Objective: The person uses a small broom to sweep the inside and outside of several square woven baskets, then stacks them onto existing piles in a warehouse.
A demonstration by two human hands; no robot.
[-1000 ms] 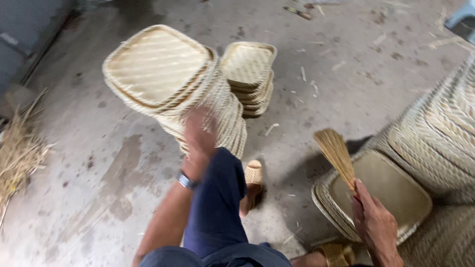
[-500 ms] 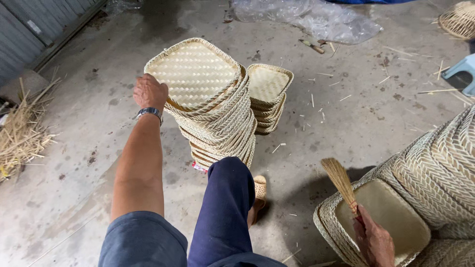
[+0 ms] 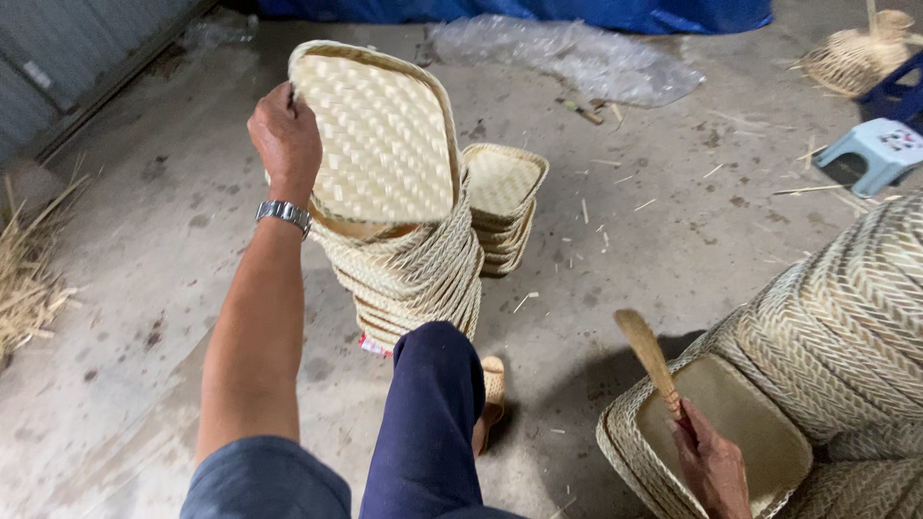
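Note:
My left hand (image 3: pixel 286 139) grips the left rim of a woven bamboo tray (image 3: pixel 380 135) and holds it tilted up, just above a tall stack of similar trays (image 3: pixel 413 279). On that wrist sits a metal watch. At the lower right, my right hand (image 3: pixel 710 466) is closed around the handle of a small straw brush (image 3: pixel 649 356). The brush rises over another woven tray (image 3: pixel 731 437) that lies on the floor beside a leaning pile of trays (image 3: pixel 846 327). My knee in dark blue trousers (image 3: pixel 428 423) sits between the two hands.
A shorter stack of small trays (image 3: pixel 505 207) stands behind the tall one. Loose straw (image 3: pixel 24 269) lies at the left edge. Farther back are clear plastic sheeting (image 3: pixel 577 58), a blue tarp, a small pale stool (image 3: pixel 880 154) and a half-woven basket (image 3: pixel 851 53). The floor is bare concrete.
My left hand has lifted the top tray off the tall stack and tipped it upward. The right hand and brush stay over the floor tray. The camera view has tilted farther up.

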